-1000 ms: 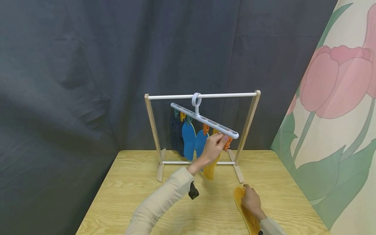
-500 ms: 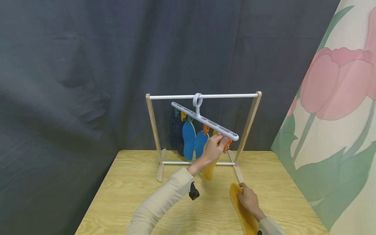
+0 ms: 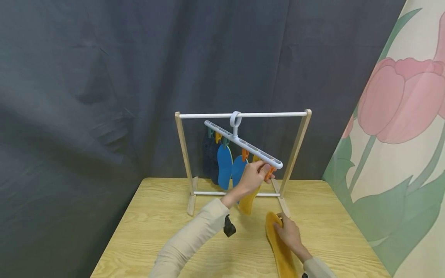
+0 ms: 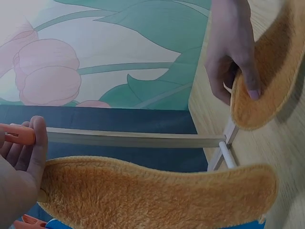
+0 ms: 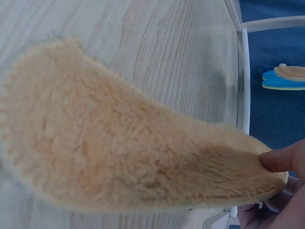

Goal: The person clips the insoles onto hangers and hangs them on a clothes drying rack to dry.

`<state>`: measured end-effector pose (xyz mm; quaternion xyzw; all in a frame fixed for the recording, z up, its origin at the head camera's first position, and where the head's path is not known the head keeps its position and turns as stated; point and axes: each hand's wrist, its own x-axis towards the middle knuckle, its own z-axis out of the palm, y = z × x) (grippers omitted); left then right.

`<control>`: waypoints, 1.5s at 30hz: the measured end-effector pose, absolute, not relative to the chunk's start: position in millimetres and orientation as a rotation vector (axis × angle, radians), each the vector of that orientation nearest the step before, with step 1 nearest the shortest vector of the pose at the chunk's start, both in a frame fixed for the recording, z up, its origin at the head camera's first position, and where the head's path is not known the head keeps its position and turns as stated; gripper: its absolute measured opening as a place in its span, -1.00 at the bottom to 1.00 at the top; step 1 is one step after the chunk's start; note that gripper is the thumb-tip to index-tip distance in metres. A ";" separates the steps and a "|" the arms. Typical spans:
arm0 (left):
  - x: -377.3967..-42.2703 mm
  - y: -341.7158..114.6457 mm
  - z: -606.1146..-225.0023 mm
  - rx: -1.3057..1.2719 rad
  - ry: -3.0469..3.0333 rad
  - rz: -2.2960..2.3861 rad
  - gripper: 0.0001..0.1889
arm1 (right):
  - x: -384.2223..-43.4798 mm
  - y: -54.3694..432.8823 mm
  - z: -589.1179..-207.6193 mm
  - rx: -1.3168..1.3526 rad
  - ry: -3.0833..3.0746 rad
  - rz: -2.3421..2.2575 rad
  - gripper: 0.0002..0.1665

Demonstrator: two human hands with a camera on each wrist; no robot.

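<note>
My left hand (image 3: pixel 251 178) pinches an orange clothespin (image 3: pixel 269 173) at the right end of a pale clip hanger (image 3: pixel 240 142), which tilts down toward that hand. Beside these fingers hangs a yellow insole (image 3: pixel 247 204), its fluffy face turned to the left wrist view. My right hand (image 3: pixel 290 234) holds a second fluffy yellow insole (image 5: pixel 105 138) by one end, thumb on the pile, low over the table at the right. Farther left on the hanger, two blue insoles (image 3: pixel 225 166) hang from clothespins, and dark blue items (image 3: pixel 209 156) hang beyond them.
The hanger's ring hooks over the white top bar (image 3: pixel 271 114) of a wooden rack (image 3: pixel 299 144). The rack stands toward the back of a light wood table (image 3: pixel 163 231). Dark curtain (image 3: pixel 139 77) covers the back; a tulip-patterned wall (image 3: pixel 393 154) rises at the right.
My right hand has brought its yellow insole leftward and slightly up, toward the rack. My left hand stays on the orange clothespin, and the hanger's right end has dipped a little.
</note>
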<state>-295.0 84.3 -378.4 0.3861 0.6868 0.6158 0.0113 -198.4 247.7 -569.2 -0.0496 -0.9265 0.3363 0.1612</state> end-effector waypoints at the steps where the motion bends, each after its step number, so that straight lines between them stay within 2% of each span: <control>1: -295.1 84.2 -378.5 1.189 2.141 1.918 -0.72 | -198.3 246.7 -569.1 -0.140 -2.639 0.967 -0.66; 6: -293.7 84.0 -376.3 1.162 2.157 1.907 -0.73 | -198.4 242.2 -569.0 -0.123 -2.607 1.007 -0.64; 16: -270.2 72.7 -349.2 1.238 2.210 1.864 -0.75 | -201.1 233.1 -559.4 -0.075 -2.531 1.033 -0.65; 25: -296.2 84.9 -378.4 1.225 2.259 1.859 -0.73 | -203.6 225.0 -551.0 -0.057 -2.525 1.060 -0.64; 45: -297.6 84.2 -379.5 1.200 2.292 1.852 -0.75 | -212.3 211.3 -521.9 -0.010 -2.419 1.086 -0.75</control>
